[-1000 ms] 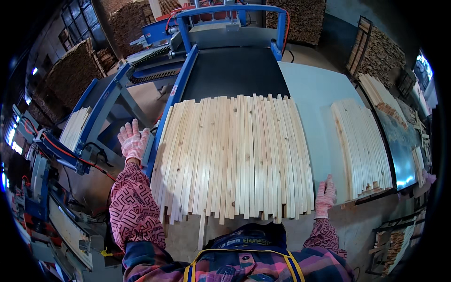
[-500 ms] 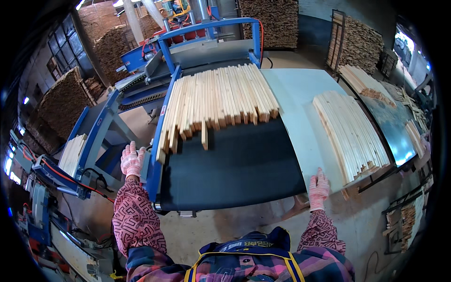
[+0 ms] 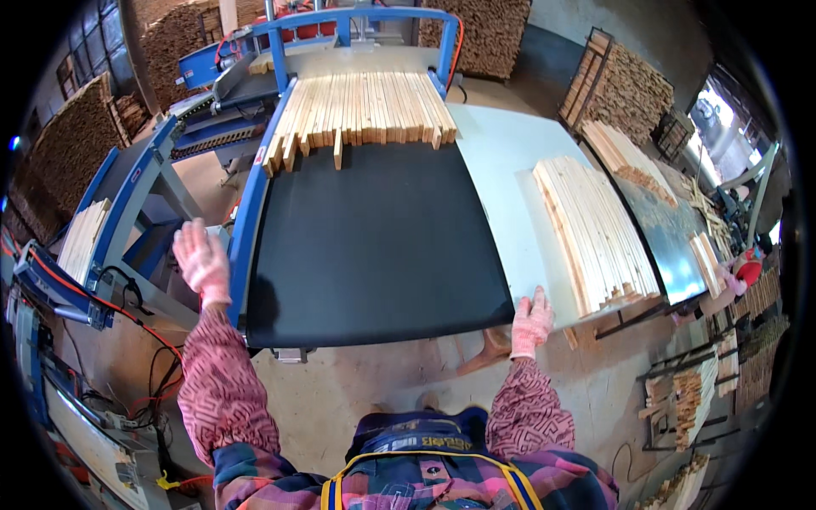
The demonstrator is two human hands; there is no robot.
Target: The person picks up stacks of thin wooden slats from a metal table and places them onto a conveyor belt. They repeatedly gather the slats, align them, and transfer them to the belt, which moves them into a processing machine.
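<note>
Batch of wood strips (image 3: pixel 365 106) is at the far end of the black belt (image 3: pixel 374 246), side by side, far ends up near the grey plate (image 3: pixel 365 59) under the blue frame (image 3: pixel 361 15). Can't tell if they touch it. Near ends ragged, a few strips at the left and one mid-row stick out toward the worker.

Change: a second ago the batch covered the near half of the belt, half a second ago it was about mid-belt. Now it's well apart from both hands. My read: the belt is doing the carrying, and this load is past the hand-work stage at this end.

Left hand (image 3: pixel 202 263): gloved, palm flat, fingers straight, nothing in it. Just beside the blue rail (image 3: pixel 246 212); contact not clear. Right hand (image 3: pixel 532 325): gloved, fingers loosely extended at the near corner of the pale board (image 3: pixel 510 187), looks to be resting on it. No grip on anything that I can see.

Further out: second stack of strips (image 3: pixel 599 234) on the pale board, dark metal table (image 3: pixel 667 238) right of that, more strips (image 3: pixel 83 238) on the left-hand conveyor (image 3: pixel 115 170).
</note>
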